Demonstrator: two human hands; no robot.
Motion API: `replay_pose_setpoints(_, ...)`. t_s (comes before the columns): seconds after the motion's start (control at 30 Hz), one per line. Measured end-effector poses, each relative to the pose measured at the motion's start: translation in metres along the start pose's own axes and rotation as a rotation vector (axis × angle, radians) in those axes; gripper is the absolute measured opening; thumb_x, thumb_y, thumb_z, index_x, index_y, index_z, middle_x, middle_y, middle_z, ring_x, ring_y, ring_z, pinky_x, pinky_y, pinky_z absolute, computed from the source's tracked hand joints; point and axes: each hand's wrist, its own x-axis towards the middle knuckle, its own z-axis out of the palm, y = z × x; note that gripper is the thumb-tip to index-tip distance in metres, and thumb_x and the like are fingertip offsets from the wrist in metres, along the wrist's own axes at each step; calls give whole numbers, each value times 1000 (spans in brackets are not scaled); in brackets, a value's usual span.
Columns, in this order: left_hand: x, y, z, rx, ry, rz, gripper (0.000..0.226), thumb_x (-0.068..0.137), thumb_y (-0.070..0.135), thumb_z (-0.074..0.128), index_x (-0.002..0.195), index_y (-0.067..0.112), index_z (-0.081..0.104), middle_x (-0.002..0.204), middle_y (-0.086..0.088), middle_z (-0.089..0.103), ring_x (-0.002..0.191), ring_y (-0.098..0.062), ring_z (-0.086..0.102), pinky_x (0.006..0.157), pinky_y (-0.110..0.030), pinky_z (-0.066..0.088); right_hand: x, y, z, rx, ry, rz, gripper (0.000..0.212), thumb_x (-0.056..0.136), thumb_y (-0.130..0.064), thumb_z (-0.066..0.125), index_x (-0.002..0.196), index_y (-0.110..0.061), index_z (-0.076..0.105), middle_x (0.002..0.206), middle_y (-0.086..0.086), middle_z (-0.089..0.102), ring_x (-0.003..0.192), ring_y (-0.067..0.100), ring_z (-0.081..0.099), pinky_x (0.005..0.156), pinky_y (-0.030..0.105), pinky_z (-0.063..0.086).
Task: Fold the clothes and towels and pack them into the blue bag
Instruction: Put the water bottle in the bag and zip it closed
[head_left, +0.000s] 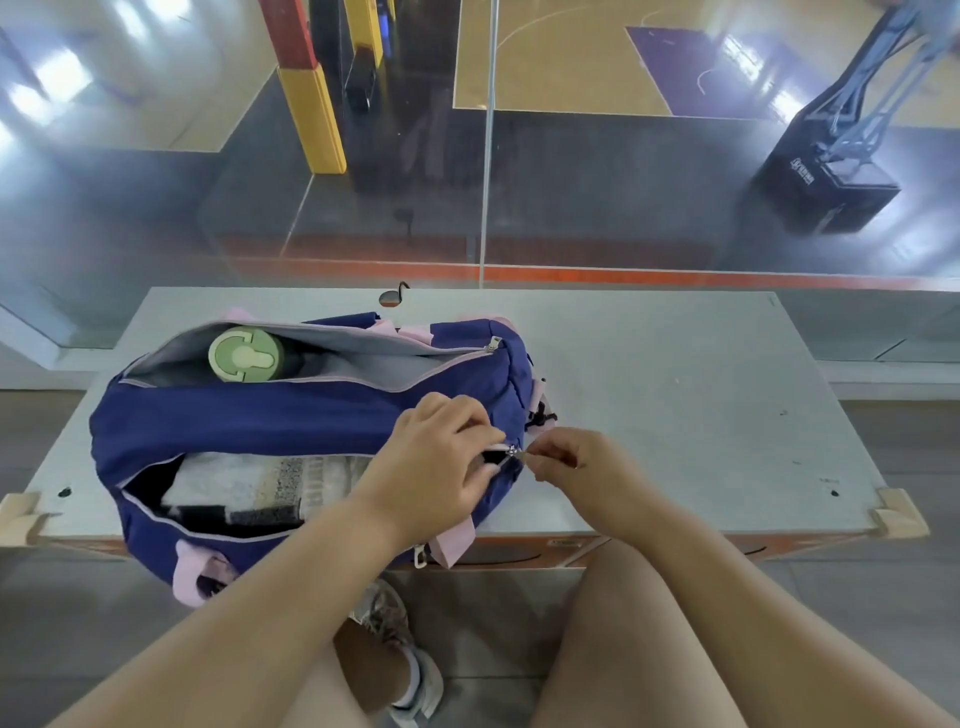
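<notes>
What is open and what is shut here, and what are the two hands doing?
Blue bag: lying on the table, both zips open.
Near pocket: open, folded towels inside.
Far pocket: open, green-lidded bottle inside.
Bottle lid: on.
Left hand: pressing on the bag beside the zip.
Right hand: pinching the near zip pull.
Table: bag resting on it.

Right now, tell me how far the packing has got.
Done: folded towels already lie inside the blue bag, and a green bottle sits in the far compartment. In hand: the right hand pinches the zipper pull of the near compartment while the left hand steadies the bag beside it. Left: both compartments are open and need zipping. No loose clothes show on the table.
</notes>
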Motion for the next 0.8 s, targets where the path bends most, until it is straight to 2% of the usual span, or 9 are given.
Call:
replay_pose_setpoints(0.1, 6, 11, 11, 108, -34, 11, 26, 74, 40, 71, 93, 23, 68, 88, 2, 57, 81, -21, 51, 64, -36, 45, -6, -2, -9, 44, -57, 12, 14, 92, -21, 57, 85, -16, 67, 75, 2, 63, 71, 17, 52, 68, 32, 44)
replay_pose_setpoints(0.23, 18, 20, 21, 147, -7, 16, 20, 68, 34, 79, 80, 23, 67, 75, 1, 57, 66, -18, 52, 56, -31, 39, -8, -5, -15, 59, -116, 15, 16, 93, -17, 55, 90, -9, 69, 74, -4, 61, 69, 12, 51, 69, 31, 44)
replay_pose_setpoints(0.3, 23, 23, 24, 149, 17, 61, 13, 73, 27, 76, 71, 18, 66, 67, 1, 56, 58, -17, 49, 54, -28, 33, -9, -5, -19, 103, -134, 15, 17, 94, -16, 54, 92, -13, 71, 76, -6, 62, 66, 4, 52, 66, 19, 43)
replay_pose_setpoints(0.37, 25, 23, 25, 138, 38, 60, 15, 78, 24, 71, 67, 15, 66, 62, 0, 56, 54, -17, 48, 54, -27, 31, -9, -2, -24, 139, -89, 15, 19, 93, -14, 56, 87, -26, 69, 79, -11, 63, 66, -2, 55, 66, 14, 43)
replay_pose_setpoints(0.47, 22, 24, 24, 82, 80, 7, 18, 80, 25, 59, 67, 14, 67, 64, 0, 60, 55, -15, 50, 57, -24, 31, -4, 6, -24, -102, 24, -46, 21, 89, -14, 60, 99, -31, 64, 91, -13, 61, 78, 4, 57, 75, 23, 47)
replay_pose_setpoints(0.53, 19, 25, 24, 38, 105, -11, 16, 78, 24, 58, 69, 14, 67, 65, 0, 60, 56, -14, 51, 59, -24, 31, 0, 7, -16, -267, 33, -131, 33, 86, -18, 65, 116, -29, 60, 106, -10, 58, 88, 10, 57, 82, 25, 48)
replay_pose_setpoints(0.6, 18, 27, 24, 10, 131, -22, 13, 76, 21, 60, 71, 12, 67, 64, -1, 60, 55, -14, 52, 58, -23, 32, 4, 6, -4, -316, 44, -210, 42, 83, -22, 70, 122, -27, 57, 116, -7, 56, 97, 14, 55, 84, 28, 48)
replay_pose_setpoints(0.73, 11, 26, 25, -25, 147, -35, 13, 76, 19, 61, 72, 10, 69, 64, -2, 60, 54, -15, 54, 55, -23, 38, 13, 4, 18, -447, 184, -378, 27, 77, -21, 66, 104, -19, 63, 100, 1, 64, 85, 26, 61, 72, 39, 53)
replay_pose_setpoints(0.8, 6, 23, 26, -40, 161, -46, 16, 79, 21, 59, 72, 11, 69, 65, -2, 59, 54, -15, 52, 54, -23, 38, 15, 5, 24, -524, 238, -412, 18, 74, -20, 62, 91, -19, 64, 86, 0, 66, 74, 25, 63, 65, 37, 53)
